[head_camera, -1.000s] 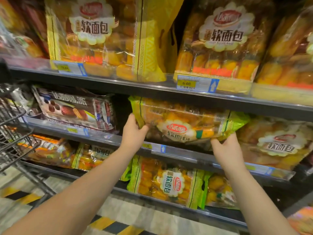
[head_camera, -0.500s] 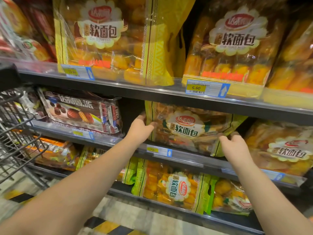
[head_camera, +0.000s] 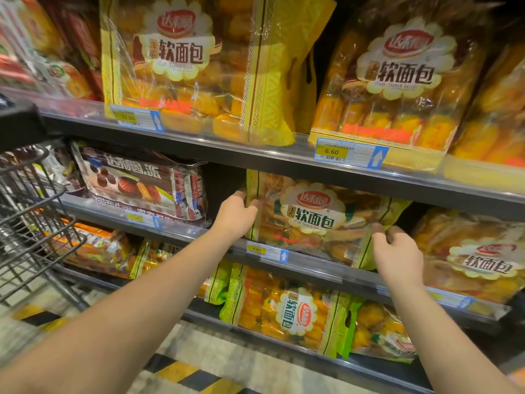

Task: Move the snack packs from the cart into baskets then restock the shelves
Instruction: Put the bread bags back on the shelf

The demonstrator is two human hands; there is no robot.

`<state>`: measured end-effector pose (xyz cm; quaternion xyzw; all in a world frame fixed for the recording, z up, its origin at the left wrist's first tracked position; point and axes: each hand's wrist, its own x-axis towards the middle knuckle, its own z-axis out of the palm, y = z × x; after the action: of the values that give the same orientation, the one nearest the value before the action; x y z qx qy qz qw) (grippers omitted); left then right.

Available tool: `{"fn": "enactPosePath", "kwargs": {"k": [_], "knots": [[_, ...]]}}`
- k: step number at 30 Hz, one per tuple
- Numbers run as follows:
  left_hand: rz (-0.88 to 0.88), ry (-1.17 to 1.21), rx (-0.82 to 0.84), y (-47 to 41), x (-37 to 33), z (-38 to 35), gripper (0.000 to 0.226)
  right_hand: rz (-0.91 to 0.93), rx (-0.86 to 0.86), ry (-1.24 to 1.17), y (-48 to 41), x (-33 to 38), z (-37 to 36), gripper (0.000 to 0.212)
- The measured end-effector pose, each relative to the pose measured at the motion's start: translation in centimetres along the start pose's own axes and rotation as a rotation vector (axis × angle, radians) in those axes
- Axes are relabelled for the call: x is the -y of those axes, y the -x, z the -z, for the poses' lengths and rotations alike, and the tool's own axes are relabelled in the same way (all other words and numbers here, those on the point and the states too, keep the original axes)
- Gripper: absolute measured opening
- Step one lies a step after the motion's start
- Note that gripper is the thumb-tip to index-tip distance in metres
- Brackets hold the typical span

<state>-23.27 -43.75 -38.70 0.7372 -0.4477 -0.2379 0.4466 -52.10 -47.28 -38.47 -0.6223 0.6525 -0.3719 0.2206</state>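
So the green bread pack [head_camera: 312, 214] was standing upright on the middle shelf [head_camera: 326, 270], label facing out, its bottom edge right behind the front rail, just above the 9.80 price tag [head_camera: 267, 253]. The left hand [head_camera: 235, 214] gripped the pack's left edge, thumb on the front film and fingers wrapped around the side. The right hand [head_camera: 397, 251] was down at the pack's lower right corner with its fingers curled, thumb on the front, and it looked like a pinch on that corner.

Left of it on the same shelf, with a dark gap between, lay a chocolate pie pack [head_camera: 142, 186]. On the right was another bread pack [head_camera: 468, 251], leaning back. The upper shelf [head_camera: 255, 155] carried big yellow bread bags [head_camera: 193, 66], one with a 6.60 tag [head_camera: 350, 153] under it. On the lower shelf a green pack lay on its side [head_camera: 287, 314]. The wire cart [head_camera: 34, 211] sat at the far left, and the floor had a yellow and black stripe [head_camera: 184, 373].
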Motion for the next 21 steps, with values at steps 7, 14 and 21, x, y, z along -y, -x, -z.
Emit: {"fn": "enactPosePath", "kwargs": {"k": [7, 14, 21], "knots": [[-0.004, -0.251, 0.050, 1.2, -1.2, 1.2, 0.059, -0.056, 0.107, 0.068, 1.5, 0.0, 0.6, 0.058], [-0.279, -0.742, 0.100, 7.2, -6.1, 8.0, 0.067, 0.115, 0.262, 0.622, 5.3, 3.9, 4.4, 0.030], [-0.311, -0.930, 0.174, 14.1, -15.6, 19.1, 0.060, 0.609, 0.543, 0.699, 9.3, 19.0, 11.9, 0.035]]}}
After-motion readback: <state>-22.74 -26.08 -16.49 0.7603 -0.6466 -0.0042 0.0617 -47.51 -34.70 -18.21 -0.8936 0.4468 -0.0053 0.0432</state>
